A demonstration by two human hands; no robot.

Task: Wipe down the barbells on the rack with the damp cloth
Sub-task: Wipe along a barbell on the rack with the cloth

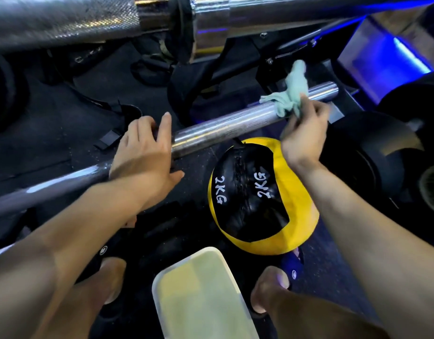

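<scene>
You are crouched over a dark rubber gym floor (52, 123) lit with blue light along the far right. The lower barbell (218, 127) runs across the middle of your view, rising from near left to far right, and everything else sits around it.

Your left hand (142, 152) lies over the barbell where the thin shaft meets the thicker sleeve, fingers curled over the far side and thumb spread toward you, so it grips the bar. Your right hand (305, 133) is farther along the sleeve, near its far end, pinching a pale green cloth (288, 97) against the metal. The cloth is bunched, draped on top of the sleeve, with one end sticking up beyond the bar.

Just below the barbell, on your side of it, rests a yellow and black medicine ball (260, 199) with "2KG" handwritten twice in white. Nearer you than the ball lies a white tray (199, 297) with a yellowish inside, between your two bare feet. Above and beyond the lower barbell, a second barbell (88, 18) with a knurled shaft crosses the top of your view. Black weight plates (372, 152) stand right of the barbell's end.
</scene>
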